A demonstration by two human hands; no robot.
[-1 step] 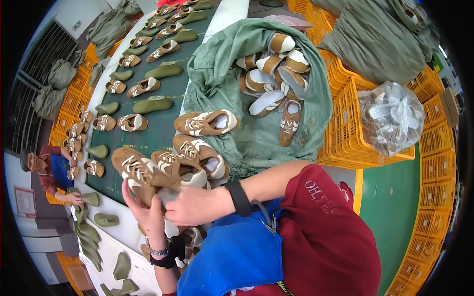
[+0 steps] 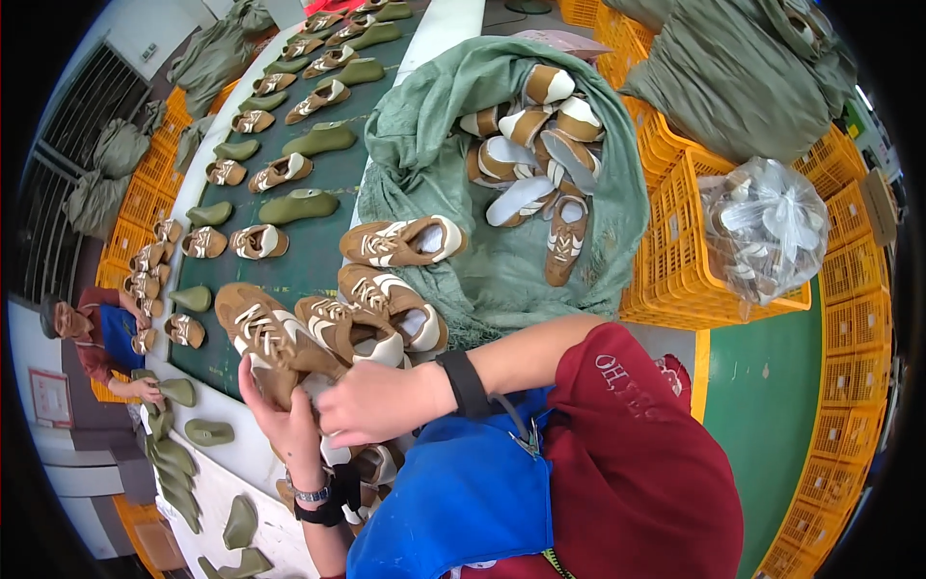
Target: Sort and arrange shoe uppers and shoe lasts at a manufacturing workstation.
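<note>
My left hand is closed around the heel end of a brown suede sneaker with white stripes and pale laces, its toe pointing away to the left. My right hand is closed at the shoe's opening. A whitish, blurred piece shows beneath its fingertips, which are hidden. Right beside the held shoe are a matching sneaker and another. A further sneaker lies beyond them at the edge of the green cloth. More shoes are partly covered beneath my wrists.
A green cloth sack on the right holds several sneakers. Green shoe lasts and sneakers stand in rows on the dark green belt. Yellow crates, one with a bagged load, line the right. A co-worker handles lasts at far left.
The held sneaker has turned slightly, with its heel end a little lower. My right hand has shifted slightly at its opening; the surroundings look the same.
</note>
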